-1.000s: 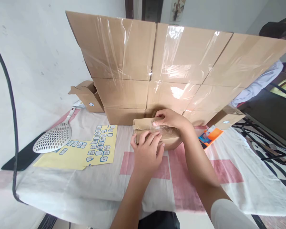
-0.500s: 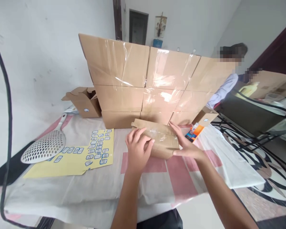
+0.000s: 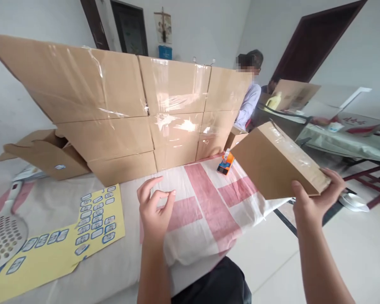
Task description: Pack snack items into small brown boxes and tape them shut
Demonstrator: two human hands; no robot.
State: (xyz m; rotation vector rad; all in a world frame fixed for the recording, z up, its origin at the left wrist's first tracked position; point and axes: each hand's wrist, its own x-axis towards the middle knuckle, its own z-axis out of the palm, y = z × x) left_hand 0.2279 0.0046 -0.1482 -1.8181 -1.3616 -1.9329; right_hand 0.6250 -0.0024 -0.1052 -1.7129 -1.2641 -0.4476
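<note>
Right hand (image 3: 316, 200) grips the near end of a taped cardboard box (image 3: 272, 162) slanting away up-left; left hand (image 3: 153, 209), empty and loosely curled, hovers well apart

Your one camera rides on your head, looking forward and down over the table (image 3: 209, 198) and angled toward its right end, so the floor (image 3: 351, 253) off that edge fills the near right. It sits close: your left hand (image 3: 153, 209) is low in the middle, your right hand (image 3: 315, 200) with the box (image 3: 272, 164) at the right. The stack of cartons (image 3: 129, 109) closes the far side; a seated person (image 3: 249, 95) shows beyond, far right.
</note>
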